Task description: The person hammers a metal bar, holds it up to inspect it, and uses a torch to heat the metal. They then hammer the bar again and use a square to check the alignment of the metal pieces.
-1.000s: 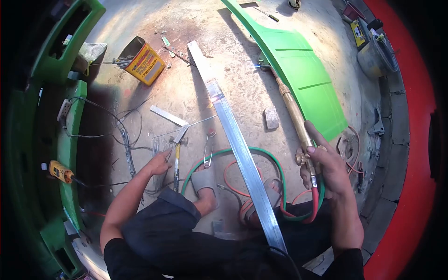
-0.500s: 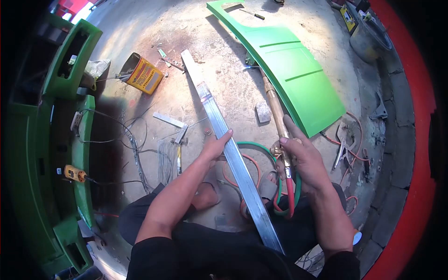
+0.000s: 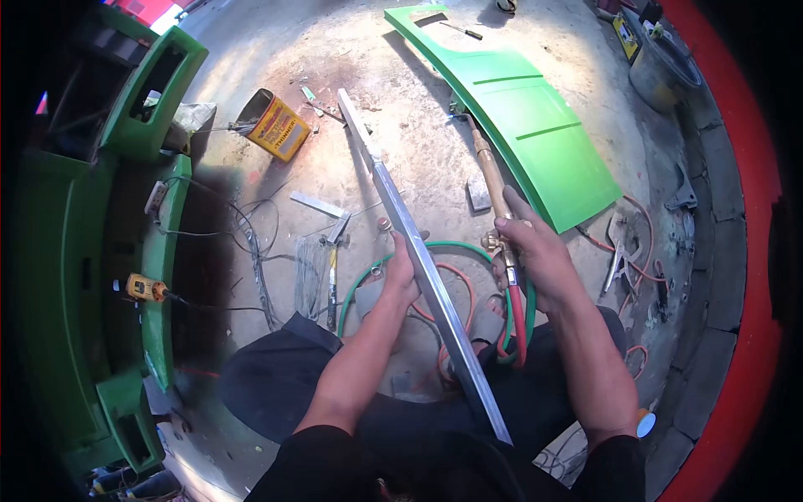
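My left hand (image 3: 403, 272) grips a long metal bar (image 3: 435, 293) near its middle. The bar slants from my lap up toward the floor ahead, with a narrow face turned up. In my right hand (image 3: 539, 255) is a brass gas torch (image 3: 488, 163), held around its handle near the valves. A red hose and a green hose (image 3: 435, 245) run from its lower end. The torch nozzle points away from me, beside the edge of a green body panel (image 3: 535, 105), with a faint bluish glow at the tip.
A yellow thinner can (image 3: 278, 130) and a metal square (image 3: 322, 209) are left of the bar. Near the torch lies a grey block (image 3: 478, 192). Locking pliers (image 3: 617, 255) lie at right, below a bucket (image 3: 663, 75). Cables and a green part (image 3: 159, 276) line the left.
The bar has been rolled in my left hand, so a narrower face now shows, and that hand's grip has turned. The torch stays in my right hand. The whole view has shifted slightly.
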A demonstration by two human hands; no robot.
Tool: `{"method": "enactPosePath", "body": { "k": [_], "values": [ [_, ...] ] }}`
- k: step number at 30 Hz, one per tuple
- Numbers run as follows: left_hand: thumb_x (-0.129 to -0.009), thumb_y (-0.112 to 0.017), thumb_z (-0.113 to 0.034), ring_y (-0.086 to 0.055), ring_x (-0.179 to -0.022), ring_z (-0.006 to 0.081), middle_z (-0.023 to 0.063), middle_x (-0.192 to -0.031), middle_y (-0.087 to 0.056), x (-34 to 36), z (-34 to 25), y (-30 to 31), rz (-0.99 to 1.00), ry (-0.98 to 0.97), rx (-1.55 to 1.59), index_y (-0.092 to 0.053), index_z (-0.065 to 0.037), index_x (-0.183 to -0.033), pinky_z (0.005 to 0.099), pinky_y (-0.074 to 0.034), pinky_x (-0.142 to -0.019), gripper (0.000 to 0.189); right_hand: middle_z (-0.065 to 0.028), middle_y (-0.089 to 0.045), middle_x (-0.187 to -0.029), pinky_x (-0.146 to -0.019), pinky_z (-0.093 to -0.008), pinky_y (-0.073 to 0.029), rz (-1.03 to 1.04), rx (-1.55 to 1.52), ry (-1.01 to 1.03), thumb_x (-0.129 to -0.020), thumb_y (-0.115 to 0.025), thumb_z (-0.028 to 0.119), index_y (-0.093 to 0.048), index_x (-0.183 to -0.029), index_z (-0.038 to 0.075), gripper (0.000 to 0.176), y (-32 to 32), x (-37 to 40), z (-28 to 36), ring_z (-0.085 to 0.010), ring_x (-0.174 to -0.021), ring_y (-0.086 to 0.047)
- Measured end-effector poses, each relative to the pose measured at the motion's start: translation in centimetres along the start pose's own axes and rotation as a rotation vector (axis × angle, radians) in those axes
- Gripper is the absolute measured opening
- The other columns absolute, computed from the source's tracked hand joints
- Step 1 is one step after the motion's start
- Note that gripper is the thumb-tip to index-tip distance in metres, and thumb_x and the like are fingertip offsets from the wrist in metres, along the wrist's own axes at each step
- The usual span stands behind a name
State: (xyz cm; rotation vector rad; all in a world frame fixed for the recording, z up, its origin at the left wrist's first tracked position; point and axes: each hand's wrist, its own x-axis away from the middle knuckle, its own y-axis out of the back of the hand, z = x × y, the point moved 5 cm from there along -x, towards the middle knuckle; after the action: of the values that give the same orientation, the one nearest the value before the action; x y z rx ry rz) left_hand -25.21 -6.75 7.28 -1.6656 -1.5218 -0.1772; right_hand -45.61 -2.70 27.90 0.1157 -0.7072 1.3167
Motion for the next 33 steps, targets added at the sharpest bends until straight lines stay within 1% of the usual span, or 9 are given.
{"method": "enactPosePath", "body": {
  "k": [4, 12, 16, 20, 24, 25, 27, 30, 33],
  "values": [
    [-0.094, -0.032, -0.077, -0.056, -0.057, 0.0195, 0.0037, -0.065, -0.05, -0.4, 1.1, -0.1, 0.122, 0.065, 0.299, -0.054, 0.0, -0.123, 0.0375, -0.054, -0.06, 0.085, -0.0072, -0.061, -0.086, -0.045, -0.0279, -0.05, 0.038, 0.01, 0.003, -0.095, -0.063, 0.014, -0.027, -0.157, 0.006, 0.073, -0.8, -0.1, -0.2, -0.0139, -0.056, -0.06],
    [-0.098, -0.054, -0.059, -0.063, -0.061, 0.0239, 0.013, -0.084, -0.067, -3.1, -0.1, 0.1, -0.156, -0.172, -0.303, -0.066, 0.007, -0.104, 0.0358, -0.054, -0.054, 0.067, -0.0091, -0.063, -0.085, -0.04, -0.0273, -0.048, 0.05, 0.093, -0.063, -0.097, -0.055, 0.022, -0.021, -0.159, 0.007, 0.071, -0.7, -0.5, -0.4, -0.0145, -0.05, -0.058],
    [-0.098, -0.056, -0.055, -0.068, -0.077, 0.0211, 0.0153, -0.087, -0.07, -1.3, -4.2, 3.6, -0.119, 0.141, -0.169, -0.068, 0.006, -0.099, 0.0338, -0.052, -0.069, 0.062, -0.0083, -0.06, -0.088, -0.039, -0.0234, -0.044, -0.038, 0.024, -0.076, -0.094, -0.063, 0.02, -0.017, -0.159, 0.007, 0.081, 0.3, -1.9, -0.9, -0.0122, -0.05, -0.054],
    [-0.096, -0.06, -0.041, -0.069, -0.095, 0.0355, 0.022, -0.097, -0.071, -6.4, -3.8, 19.4, -0.789, -0.254, -0.887, -0.068, -0.001, -0.098, 0.0469, -0.052, -0.083, 0.041, -0.0109, -0.059, -0.095, -0.039, -0.0229, -0.044, -0.038, 0.199, -0.031, -0.089, -0.066, 0.012, -0.018, -0.159, 0.007, 0.085, 1.0, -2.6, -1.4, -0.0108, -0.049, -0.054],
    [-0.092, -0.062, -0.032, -0.062, -0.111, 0.0373, 0.0217, -0.115, -0.066, -2.2, -5.0, 24.9, -1.146, -0.006, -1.011, -0.063, -0.005, -0.111, 0.05, -0.049, -0.092, 0.034, -0.0131, -0.058, -0.102, -0.039, -0.0221, -0.044, 0.062, 0.247, -0.105, -0.086, -0.064, 0.008, -0.02, -0.159, 0.006, 0.085, 3.9, -5.3, -3.2, -0.0096, -0.048, -0.052],
    [-0.091, -0.063, -0.032, -0.059, -0.116, 0.0372, 0.0213, -0.119, -0.063, -1.4, -4.0, 25.3, -1.158, 0.065, -1.127, -0.061, -0.006, -0.114, 0.0499, -0.048, -0.094, 0.035, -0.0111, -0.061, -0.091, -0.037, -0.0225, -0.041, 0.034, 0.247, -0.115, -0.094, -0.064, 0.024, -0.044, -0.145, 0.003, 0.058, 4.7, -6.3, -3.6, -0.0076, -0.044, -0.048],
    [-0.088, -0.066, -0.03, -0.055, -0.122, 0.0371, 0.0206, -0.126, -0.058, -0.9, -2.9, 24.2, -1.168, 0.103, -1.286, -0.058, -0.008, -0.119, 0.0502, -0.046, -0.098, 0.038, -0.0091, -0.061, -0.083, -0.035, -0.0228, -0.038, 0.007, 0.213, -0.241, -0.097, -0.061, 0.036, -0.053, -0.13, 0.003, 0.047, 10.1, -10.2, -6.3, -0.007, -0.042, -0.046],
    [-0.088, -0.065, -0.023, -0.055, -0.122, 0.0375, 0.0199, -0.127, -0.058, -0.4, -3.2, 24.1, -1.177, 0.101, -1.44, -0.057, -0.007, -0.118, 0.0507, -0.045, -0.1, 0.035, -0.0032, -0.059, -0.063, -0.034, -0.0242, -0.028, -0.058, 0.352, -0.504, -0.098, -0.047, 0.065, -0.061, -0.09, 0.008, 0.06, 12.1, -12.6, -8.5, -0.0066, -0.036, -0.04],
    [-0.089, -0.062, -0.021, -0.059, -0.117, 0.0383, 0.0207, -0.124, -0.06, -2.3, -3.1, 27.7, -0.94, 0.192, -1.614, -0.058, -0.005, -0.117, 0.0505, -0.048, -0.097, 0.032, -0.0024, -0.062, -0.066, -0.037, -0.0243, -0.03, -0.003, 0.493, -0.614, -0.092, -0.048, 0.074, -0.069, -0.109, 0.003, 0.076, 15.5, -14.0, -11.2, -0.0086, -0.039, -0.043]
  ]
}}
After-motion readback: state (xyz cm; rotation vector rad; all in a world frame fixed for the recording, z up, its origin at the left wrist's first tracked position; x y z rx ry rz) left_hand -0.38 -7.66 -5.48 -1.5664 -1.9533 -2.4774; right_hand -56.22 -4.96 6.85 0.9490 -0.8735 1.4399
